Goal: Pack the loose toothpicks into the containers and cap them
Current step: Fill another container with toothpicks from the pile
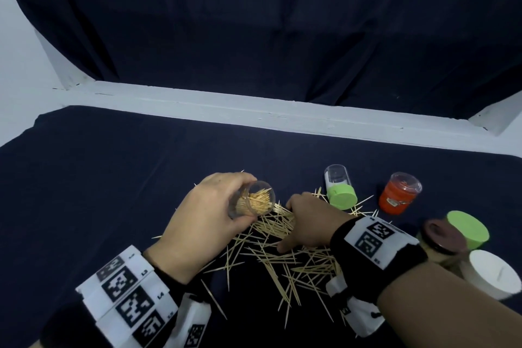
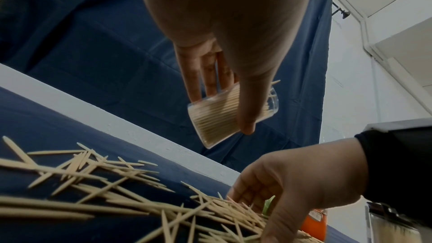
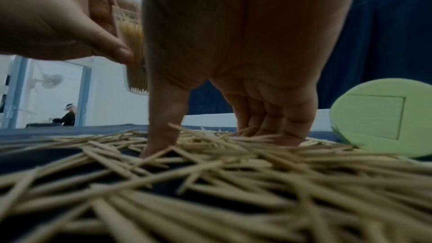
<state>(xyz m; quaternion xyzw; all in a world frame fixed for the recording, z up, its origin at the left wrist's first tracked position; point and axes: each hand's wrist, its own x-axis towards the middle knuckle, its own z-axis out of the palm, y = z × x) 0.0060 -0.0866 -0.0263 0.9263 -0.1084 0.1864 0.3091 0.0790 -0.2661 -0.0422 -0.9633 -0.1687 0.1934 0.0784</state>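
Loose toothpicks (image 1: 282, 260) lie in a scattered pile on the dark blue cloth. My left hand (image 1: 209, 212) grips a clear container (image 1: 255, 200), tilted above the pile's left edge. It is partly filled with toothpicks, and its open mouth faces up and to the right. In the left wrist view the container (image 2: 217, 115) sits between thumb and fingers. My right hand (image 1: 299, 223) rests on the pile just right of the container. Its thumb (image 3: 163, 127) and bent fingers (image 3: 268, 127) stand apart, their tips down among the toothpicks (image 3: 210, 191).
Beyond the pile a clear container with a green cap (image 1: 337, 189) lies tilted, and a red container (image 1: 399, 193) stands to its right. At the right edge sit a green cap (image 1: 469, 230), a brown-lidded jar (image 1: 443, 237) and a white cap (image 1: 493, 272). A white ledge (image 1: 254, 113) borders the cloth.
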